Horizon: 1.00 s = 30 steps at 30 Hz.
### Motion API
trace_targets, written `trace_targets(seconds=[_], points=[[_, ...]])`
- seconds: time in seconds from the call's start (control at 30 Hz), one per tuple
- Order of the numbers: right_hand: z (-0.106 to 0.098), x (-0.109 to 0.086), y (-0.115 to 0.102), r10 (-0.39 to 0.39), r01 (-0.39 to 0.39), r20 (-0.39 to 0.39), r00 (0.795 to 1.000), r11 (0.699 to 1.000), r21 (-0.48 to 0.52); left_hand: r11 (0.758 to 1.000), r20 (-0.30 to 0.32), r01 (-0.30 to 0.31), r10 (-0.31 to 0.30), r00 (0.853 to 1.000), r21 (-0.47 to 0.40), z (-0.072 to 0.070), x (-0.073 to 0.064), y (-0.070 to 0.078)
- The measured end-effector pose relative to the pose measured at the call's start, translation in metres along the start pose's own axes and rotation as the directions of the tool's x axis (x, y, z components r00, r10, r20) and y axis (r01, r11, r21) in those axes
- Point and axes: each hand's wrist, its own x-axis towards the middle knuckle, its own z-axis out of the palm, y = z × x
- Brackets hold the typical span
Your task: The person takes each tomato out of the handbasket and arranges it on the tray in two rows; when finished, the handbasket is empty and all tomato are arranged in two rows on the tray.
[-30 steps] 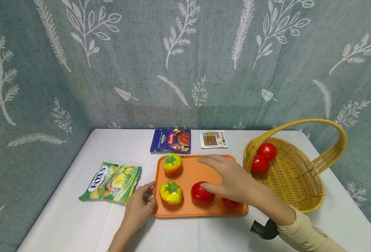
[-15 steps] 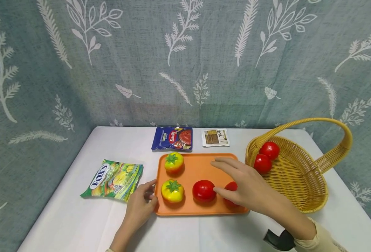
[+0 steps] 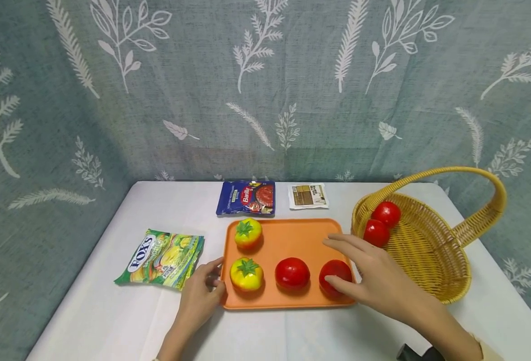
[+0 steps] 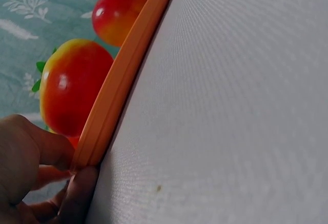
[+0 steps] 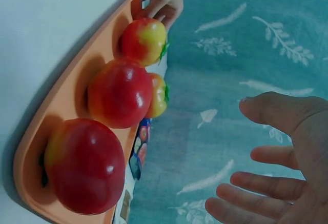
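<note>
My left hand (image 3: 201,292) pinches the left edge of an orange tray (image 3: 310,235); the left wrist view shows thumb and fingers at the tray's corner (image 4: 95,147). On the tray's left half sit two yellow-red tomatoes with green leaf tops, a front one (image 3: 246,282) and a back one (image 3: 248,234). Two red tomatoes stand along the front, one near the middle (image 3: 292,274) and one at the right corner (image 3: 330,273). My right hand (image 3: 378,278) hovers over the right-hand one with fingers spread, thumb overlapping it in the head view. The right wrist view shows this hand (image 5: 302,178) holding nothing.
A yellow wicker basket (image 3: 427,260) with a tall handle stands right of the tray, two red tomatoes (image 3: 376,232) inside. Left lies a green FOX'S candy bag (image 3: 163,258). Behind the tray are a blue Barilla pouch (image 3: 247,198) and a small white-brown packet (image 3: 308,196).
My right hand has moved rightward, from over the middle red tomato to the one at the right corner, which is now more exposed. My left hand stays at the tray edge.
</note>
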Motion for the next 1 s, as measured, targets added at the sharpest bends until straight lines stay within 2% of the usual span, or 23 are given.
trace_targets(seconds=[0.1, 0.3, 0.6, 0.83, 1.0], points=[[-0.001, -0.005, 0.002, 0.001, -0.002, -0.021, 1.0, 1.0, -0.01, 1.0, -0.002, 0.0, 0.0, 1.0, -0.001, 0.0, 0.0, 0.0], [-0.009, -0.016, 0.007, -0.05, 0.047, -0.098, 0.994, 0.998, -0.037, 1.0, -0.004, 0.006, -0.006, 1.0, -0.01, 0.002, 0.0, 0.0], [-0.024, -0.035, 0.016, 0.045, -0.058, -0.182, 0.982, 0.996, -0.066, 1.0, 0.006, 0.003, -0.003, 1.0, -0.007, 0.003, 0.001, 0.001], [-0.03, -0.039, 0.034, 0.014, -0.036, -0.248, 0.969, 0.996, -0.081, 1.0, 0.007, 0.012, -0.012, 1.0, 0.003, 0.001, 0.0, 0.002], [-0.036, -0.039, 0.051, 0.018, -0.061, -0.292, 0.956, 0.989, -0.138, 1.0, 0.008, 0.021, -0.021, 1.0, -0.001, 0.0, 0.0, 0.003]])
